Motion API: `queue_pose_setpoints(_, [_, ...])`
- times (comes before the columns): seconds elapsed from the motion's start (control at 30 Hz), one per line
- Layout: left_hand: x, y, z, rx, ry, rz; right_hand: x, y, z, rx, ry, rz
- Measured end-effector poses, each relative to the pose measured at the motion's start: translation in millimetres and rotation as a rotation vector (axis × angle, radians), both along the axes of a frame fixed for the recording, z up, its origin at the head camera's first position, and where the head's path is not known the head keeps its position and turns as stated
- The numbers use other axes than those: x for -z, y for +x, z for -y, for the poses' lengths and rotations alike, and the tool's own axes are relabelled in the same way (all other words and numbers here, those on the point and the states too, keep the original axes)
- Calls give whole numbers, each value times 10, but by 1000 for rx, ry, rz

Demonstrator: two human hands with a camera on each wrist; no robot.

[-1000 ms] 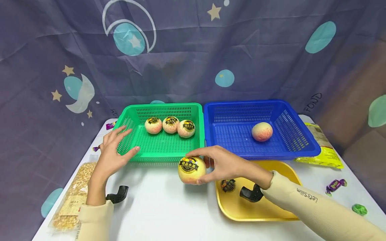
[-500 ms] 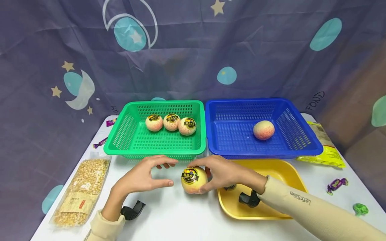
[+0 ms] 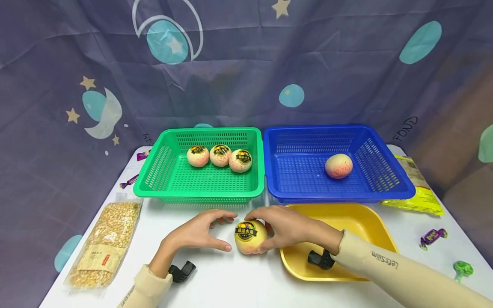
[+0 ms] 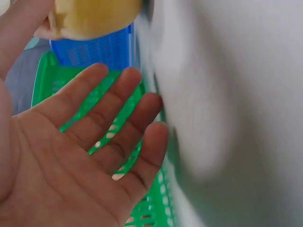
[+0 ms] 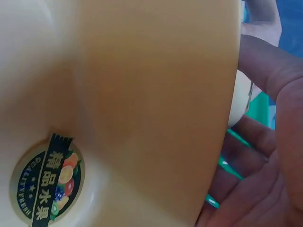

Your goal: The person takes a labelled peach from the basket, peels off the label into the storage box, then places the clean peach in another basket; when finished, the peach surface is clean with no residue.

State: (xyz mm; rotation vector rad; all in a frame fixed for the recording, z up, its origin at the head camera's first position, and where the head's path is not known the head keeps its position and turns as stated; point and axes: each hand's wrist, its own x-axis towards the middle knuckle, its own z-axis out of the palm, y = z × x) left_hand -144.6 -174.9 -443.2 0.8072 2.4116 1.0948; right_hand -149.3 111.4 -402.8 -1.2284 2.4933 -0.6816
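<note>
My right hand (image 3: 289, 227) grips a pale yellow peach (image 3: 250, 237) with a black fruit label facing up, in front of the gap between the baskets. My left hand (image 3: 200, 231) stands just left of that peach, fingers spread and apart from it; its palm shows in the left wrist view. In the green basket (image 3: 208, 187) lie three labelled peaches (image 3: 221, 155) in a row. A single peach with no label showing (image 3: 339, 166) sits in the blue basket (image 3: 300, 179). Below my right wrist is a yellow tray (image 3: 308, 273), and a round fruit label (image 5: 47, 182) lies in it.
A bag of corn kernels (image 3: 104, 244) lies at the left. Purple wrapped candies (image 3: 433, 238) lie at both sides, and a green candy (image 3: 463, 268) at the right. A yellow packet (image 3: 417, 199) sits partly under the blue basket's right side. A patterned curtain (image 3: 239, 64) hangs behind.
My left hand has moved from the green basket's left side down and right to beside the held peach. My right hand has lowered the peach slightly towards me.
</note>
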Motion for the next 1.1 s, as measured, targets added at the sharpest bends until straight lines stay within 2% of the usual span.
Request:
queue_pose_setpoints(0.23, [83,63,-176,-12,21,0,-5,54,-37,38,9,-79])
queue_pose_setpoints(0.57, [164,89,-362,-32,89,3,11,96,-88,62,-10,-105])
queue_pose_setpoints(0.87, [206,53,-380,-17,146,49,-41,93,-158,57,-114,-66])
queue_pose_setpoints(1.1, [142,10,-333,3,103,33,-70,62,-162,47,-205,1])
